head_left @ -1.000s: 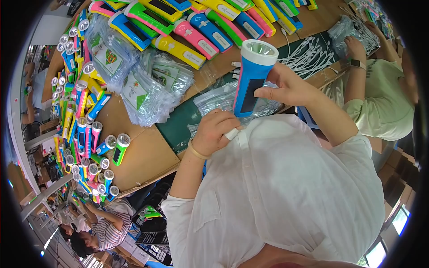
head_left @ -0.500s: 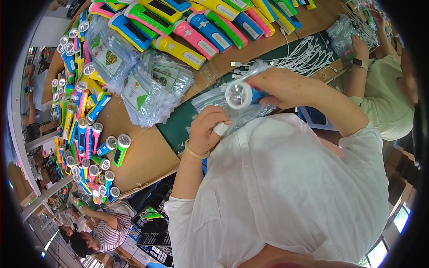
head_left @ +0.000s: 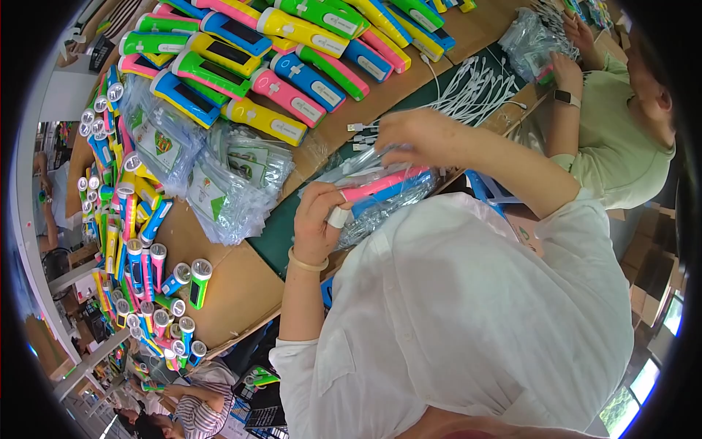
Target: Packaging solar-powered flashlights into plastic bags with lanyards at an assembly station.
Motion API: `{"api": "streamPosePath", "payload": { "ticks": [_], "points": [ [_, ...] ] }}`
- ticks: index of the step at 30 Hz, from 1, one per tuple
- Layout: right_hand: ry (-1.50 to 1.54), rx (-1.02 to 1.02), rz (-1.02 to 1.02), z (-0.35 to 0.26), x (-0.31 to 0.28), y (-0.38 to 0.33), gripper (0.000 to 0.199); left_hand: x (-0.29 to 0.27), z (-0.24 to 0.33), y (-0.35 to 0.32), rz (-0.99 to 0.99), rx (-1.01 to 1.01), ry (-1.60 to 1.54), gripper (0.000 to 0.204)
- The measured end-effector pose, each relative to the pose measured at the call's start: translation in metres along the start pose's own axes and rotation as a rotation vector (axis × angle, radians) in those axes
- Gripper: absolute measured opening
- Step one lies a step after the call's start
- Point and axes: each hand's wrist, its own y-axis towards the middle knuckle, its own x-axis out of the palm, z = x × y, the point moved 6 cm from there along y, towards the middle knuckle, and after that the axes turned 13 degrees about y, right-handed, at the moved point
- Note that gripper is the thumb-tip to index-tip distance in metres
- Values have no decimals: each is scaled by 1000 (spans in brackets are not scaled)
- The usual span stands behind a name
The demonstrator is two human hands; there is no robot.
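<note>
A pink-and-blue flashlight (head_left: 387, 184) lies sideways in front of my chest, among clear plastic bags (head_left: 358, 233). My left hand (head_left: 316, 221) is closed round its left end, with a white wrap on the thumb. Just above the flashlight, my right hand (head_left: 417, 139) has curled fingers at the plastic. What those fingers pinch is hidden. White charging cables (head_left: 475, 91) with plugs lie fanned out beyond my right hand. Left of my hands sit stacks of clear printed bags (head_left: 227, 190).
Colourful flashlights (head_left: 285, 95) are piled along the far side. More flashlights (head_left: 139, 241) crowd the left on a cardboard-covered table (head_left: 234, 285). At right, a co-worker's hand (head_left: 567, 73) handles plastic bags. Another person in stripes (head_left: 201, 410) is at lower left.
The flashlight has turned from lens-up in my right hand to lying sideways, its left end in my left hand. My right hand has shifted left, above it. The whole view has shifted slightly.
</note>
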Motion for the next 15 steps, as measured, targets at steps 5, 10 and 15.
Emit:
{"api": "streamPosePath", "payload": {
  "ticks": [5,10,15],
  "points": [
    [-342,430,50,113,-32,-25,12,3,-6,-6,12,11,59,19],
    [-2,302,314,103,-56,-39,12,-3,-9,-12,1,-11,104,20],
    [275,270,322,36,-76,-35,15,-1,-11,-14,-4,-67,82,19]
  ]
}}
